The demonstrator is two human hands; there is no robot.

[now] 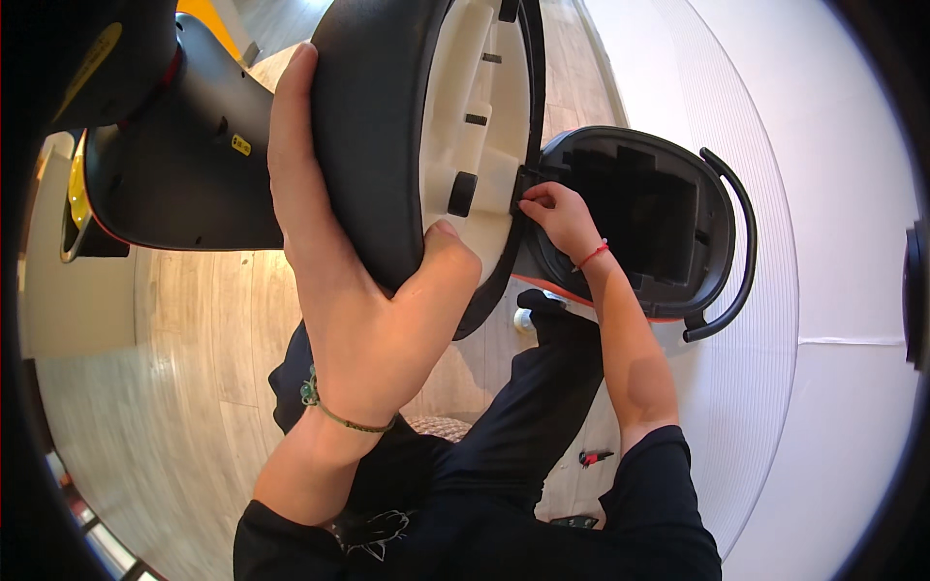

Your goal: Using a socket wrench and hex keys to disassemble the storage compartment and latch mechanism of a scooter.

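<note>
A black padded scooter seat (363, 126) is tilted up on its edge, with its cream plastic underside (455, 107) facing right. My left hand (363, 315) is closed round the seat's near edge, thumb on the underside and fingers along the black cover. At the black hinge (523, 184), between seat and scooter body, my right hand (565, 221) has its fingertips pinched together. Whatever lies between those fingertips is too small to make out. Right of the hinge is the open black storage compartment (668, 276).
A curved black grab rail (748, 242) sticks out behind the compartment. The scooter's black front part (179, 174) stands at the left. A small red and black object (595, 457) lies on the wood floor (232, 349) beside my leg. A white ribbed panel (775, 290) borders the right.
</note>
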